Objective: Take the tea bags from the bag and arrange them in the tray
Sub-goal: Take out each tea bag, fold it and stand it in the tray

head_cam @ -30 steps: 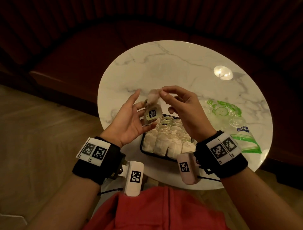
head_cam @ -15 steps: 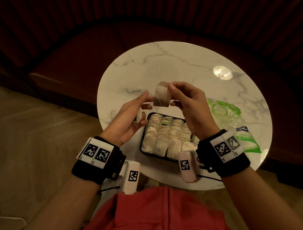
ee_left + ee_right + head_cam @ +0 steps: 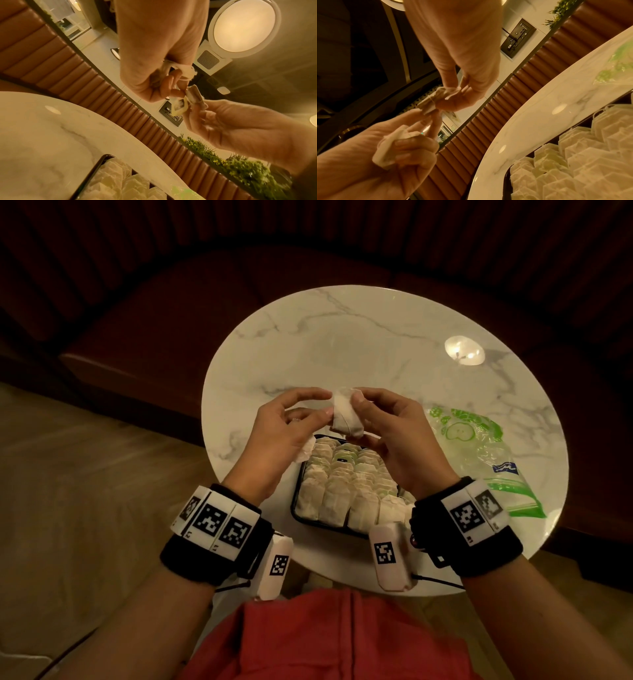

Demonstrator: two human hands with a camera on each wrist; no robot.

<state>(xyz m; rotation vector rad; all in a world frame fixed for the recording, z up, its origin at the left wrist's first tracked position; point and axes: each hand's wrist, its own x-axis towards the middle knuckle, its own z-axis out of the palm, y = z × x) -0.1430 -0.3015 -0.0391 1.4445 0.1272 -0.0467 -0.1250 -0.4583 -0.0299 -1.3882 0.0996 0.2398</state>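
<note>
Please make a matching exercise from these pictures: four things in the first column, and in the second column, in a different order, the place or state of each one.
Column 1
1. tea bag
2. tray
3. plastic bag
4. second tea bag

Column 2
a. lies flat on the table, to the right of the tray
b. tucked in the curled fingers of the left hand
c. pinched between both hands, the right hand included, above the tray
d. stands on the table, filled with rows of tea bags

Pairs: 1-c, 2-d, 3-a, 4-b
</note>
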